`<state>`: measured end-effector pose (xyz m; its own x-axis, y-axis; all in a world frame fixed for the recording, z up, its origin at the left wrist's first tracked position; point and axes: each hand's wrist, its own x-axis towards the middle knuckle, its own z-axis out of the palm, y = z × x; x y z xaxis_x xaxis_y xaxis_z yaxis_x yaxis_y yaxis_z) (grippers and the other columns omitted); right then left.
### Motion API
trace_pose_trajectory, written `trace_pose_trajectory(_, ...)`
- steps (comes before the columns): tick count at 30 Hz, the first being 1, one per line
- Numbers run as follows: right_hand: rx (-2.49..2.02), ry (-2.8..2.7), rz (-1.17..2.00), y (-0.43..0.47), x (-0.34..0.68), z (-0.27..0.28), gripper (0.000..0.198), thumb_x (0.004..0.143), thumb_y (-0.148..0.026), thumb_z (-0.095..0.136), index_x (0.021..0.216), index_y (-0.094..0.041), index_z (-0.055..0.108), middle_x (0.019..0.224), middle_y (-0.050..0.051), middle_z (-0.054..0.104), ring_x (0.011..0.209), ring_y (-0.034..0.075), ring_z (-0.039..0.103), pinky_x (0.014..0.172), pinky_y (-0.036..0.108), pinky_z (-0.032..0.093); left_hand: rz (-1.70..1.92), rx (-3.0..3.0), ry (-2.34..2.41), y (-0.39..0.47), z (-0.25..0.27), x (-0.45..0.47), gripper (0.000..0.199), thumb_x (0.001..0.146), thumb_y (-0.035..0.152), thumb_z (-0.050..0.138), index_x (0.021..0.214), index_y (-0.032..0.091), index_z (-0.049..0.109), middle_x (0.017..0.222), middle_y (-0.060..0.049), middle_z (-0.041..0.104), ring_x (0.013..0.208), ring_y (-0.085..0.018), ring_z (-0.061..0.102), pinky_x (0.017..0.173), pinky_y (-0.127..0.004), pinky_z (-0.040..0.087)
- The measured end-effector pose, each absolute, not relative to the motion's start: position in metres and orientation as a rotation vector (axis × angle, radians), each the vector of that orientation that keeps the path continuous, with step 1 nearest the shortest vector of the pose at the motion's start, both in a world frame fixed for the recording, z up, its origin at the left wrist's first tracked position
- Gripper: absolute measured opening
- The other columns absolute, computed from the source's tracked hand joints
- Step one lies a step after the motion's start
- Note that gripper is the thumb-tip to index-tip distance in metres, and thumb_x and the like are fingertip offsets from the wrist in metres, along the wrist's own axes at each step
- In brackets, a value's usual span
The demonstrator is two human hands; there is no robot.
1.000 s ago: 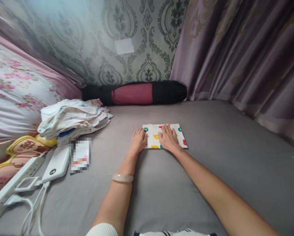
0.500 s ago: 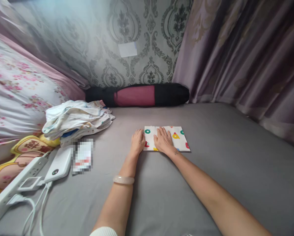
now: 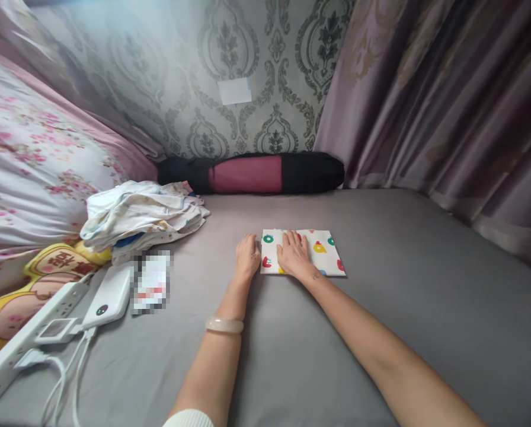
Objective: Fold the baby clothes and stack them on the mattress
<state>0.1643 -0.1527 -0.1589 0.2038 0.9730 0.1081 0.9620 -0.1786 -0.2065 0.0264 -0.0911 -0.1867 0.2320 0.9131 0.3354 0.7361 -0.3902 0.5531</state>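
Observation:
A flat white rectangle printed with colourful letter-like figures (image 3: pixel 323 261) lies on the grey sheet in front of me; whether it is a covered book or folded cloth I cannot tell. Flat on its left half rests my right hand (image 3: pixel 294 255), open, fingers pointing away and partly spread. Just beyond the left edge, my left hand (image 3: pixel 248 257) rests on the sheet with its fingers curled together and nothing visible in them. A pale bangle (image 3: pixel 224 325) circles the left wrist.
Piled clothes (image 3: pixel 143 213) lie at left, near a white power bank (image 3: pixel 108 296), a power strip (image 3: pixel 34 326) with cables and a yellow cartoon cushion (image 3: pixel 16 314). A blurred packet (image 3: pixel 152 281) lies beside them. A black-and-maroon roll (image 3: pixel 248 174) runs along the patterned wall.
My left hand has come slightly away from the rectangle's left edge. My right hand stays flat on top. The whole view has shifted a little.

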Motion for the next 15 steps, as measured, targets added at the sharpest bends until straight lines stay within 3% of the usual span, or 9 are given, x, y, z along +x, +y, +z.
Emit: trace_pose_trajectory(15, -2.140, -1.876, 0.113, -0.146, 0.156, -0.170, 0.058, 0.095, -0.036, 0.024, 0.144, -0.005, 0.031, 0.152, 0.013, 0.028, 0.140, 0.024, 0.019, 0.113, 0.042, 0.006, 0.958, 2.252, 1.517, -0.086, -0.192, 0.024, 0.034, 0.087, 0.010, 0.034, 0.112, 0.016, 0.057, 0.115, -0.012, 0.064, 0.112, -0.020, 0.056, 0.101, -0.038, 0.041)
